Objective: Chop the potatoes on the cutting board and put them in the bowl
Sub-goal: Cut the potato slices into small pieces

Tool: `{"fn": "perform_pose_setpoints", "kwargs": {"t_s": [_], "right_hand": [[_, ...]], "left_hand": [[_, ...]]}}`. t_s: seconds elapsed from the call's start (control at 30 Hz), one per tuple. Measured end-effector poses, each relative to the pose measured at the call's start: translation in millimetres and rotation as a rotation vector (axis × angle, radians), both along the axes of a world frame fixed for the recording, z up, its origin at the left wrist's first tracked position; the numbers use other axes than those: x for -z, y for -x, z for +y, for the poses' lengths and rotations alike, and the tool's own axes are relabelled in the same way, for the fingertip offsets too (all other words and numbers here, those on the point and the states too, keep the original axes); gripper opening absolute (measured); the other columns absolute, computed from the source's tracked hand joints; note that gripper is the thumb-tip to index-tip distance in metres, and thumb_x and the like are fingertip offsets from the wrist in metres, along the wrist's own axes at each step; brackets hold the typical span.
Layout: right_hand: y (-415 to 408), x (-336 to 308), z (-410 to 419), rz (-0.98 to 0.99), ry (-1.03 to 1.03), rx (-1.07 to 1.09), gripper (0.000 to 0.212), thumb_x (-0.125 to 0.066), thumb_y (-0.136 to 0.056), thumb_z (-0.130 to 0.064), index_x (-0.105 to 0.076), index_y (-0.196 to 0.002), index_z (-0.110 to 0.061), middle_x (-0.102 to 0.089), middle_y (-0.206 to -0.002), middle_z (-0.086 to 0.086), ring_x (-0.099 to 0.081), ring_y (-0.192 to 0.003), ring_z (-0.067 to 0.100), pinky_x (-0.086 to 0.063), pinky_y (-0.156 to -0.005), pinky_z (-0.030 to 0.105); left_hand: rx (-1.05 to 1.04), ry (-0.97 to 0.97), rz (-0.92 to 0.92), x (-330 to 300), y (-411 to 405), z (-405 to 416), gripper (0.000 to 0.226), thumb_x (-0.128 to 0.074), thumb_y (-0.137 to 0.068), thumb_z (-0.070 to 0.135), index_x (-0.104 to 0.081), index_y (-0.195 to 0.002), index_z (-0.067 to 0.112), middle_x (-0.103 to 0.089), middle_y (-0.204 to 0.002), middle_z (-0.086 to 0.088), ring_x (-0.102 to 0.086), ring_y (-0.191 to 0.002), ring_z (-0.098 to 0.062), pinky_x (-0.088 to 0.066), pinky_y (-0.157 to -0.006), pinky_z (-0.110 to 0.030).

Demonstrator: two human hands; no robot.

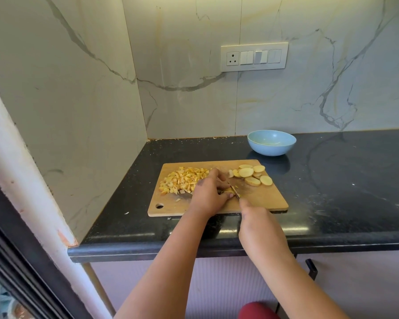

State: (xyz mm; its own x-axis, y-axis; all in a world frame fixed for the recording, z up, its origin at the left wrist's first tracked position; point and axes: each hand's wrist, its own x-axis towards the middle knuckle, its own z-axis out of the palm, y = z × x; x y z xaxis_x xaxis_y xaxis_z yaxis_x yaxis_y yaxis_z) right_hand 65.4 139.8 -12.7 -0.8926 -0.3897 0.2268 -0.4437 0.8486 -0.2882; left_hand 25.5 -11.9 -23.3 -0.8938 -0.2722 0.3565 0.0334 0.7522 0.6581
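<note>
A wooden cutting board lies on the black counter. A heap of chopped potato pieces covers its left part, and several round potato slices lie at its back right. My left hand holds down a small bit of potato at the board's middle, fingers curled over it. My right hand grips a knife whose blade cuts into that potato right beside my left fingers; the handle is hidden in my fist. A light blue bowl stands behind the board, looking empty.
The black counter stretches to the right and carries crumbs. A marble wall closes the left side and the back, with a switch panel above the bowl. A white post stands at the left, and the counter's front edge is close to me.
</note>
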Motion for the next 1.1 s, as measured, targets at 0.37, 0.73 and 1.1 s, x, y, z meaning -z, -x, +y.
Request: {"fn": "perform_pose_setpoints", "kwargs": {"t_s": [0.37, 0.73, 1.1], "right_hand": [[14, 10, 6, 0.084, 0.332, 0.030, 0.015, -0.046, -0.099, -0.014, -0.055, -0.110, -0.018, -0.046, -0.060, -0.004, -0.043, -0.049, 0.006, -0.022, -0.041, 0.018], [5, 13, 7, 0.079, 0.150, -0.018, 0.024, -0.043, -0.096, -0.009, -0.046, -0.115, -0.024, -0.046, -0.065, -0.005, -0.042, -0.051, 0.006, -0.023, -0.041, 0.021], [23, 3, -9, -0.019, 0.190, 0.010, 0.021, -0.046, -0.097, -0.010, -0.049, -0.115, -0.019, -0.051, -0.071, -0.001, -0.050, -0.061, 0.011, -0.032, -0.046, 0.024]], "left_hand": [[0.041, 0.029, 0.048, 4, -7, 0, 0.028, -0.078, -0.082, 0.023, -0.068, -0.108, 0.019, -0.070, -0.106, 0.005, -0.064, -0.096, -0.009, -0.053, -0.091, -0.027], [-0.024, 0.049, 0.047, 4, -6, -3, 0.020, -0.071, -0.085, 0.018, -0.069, -0.105, 0.016, -0.072, -0.100, 0.004, -0.064, -0.091, -0.006, -0.046, -0.076, -0.007], [-0.014, 0.067, 0.045, 5, -7, -2, 0.017, -0.071, -0.086, 0.018, -0.071, -0.103, 0.017, -0.072, -0.098, 0.005, -0.065, -0.093, -0.008, -0.046, -0.083, -0.018]]}}
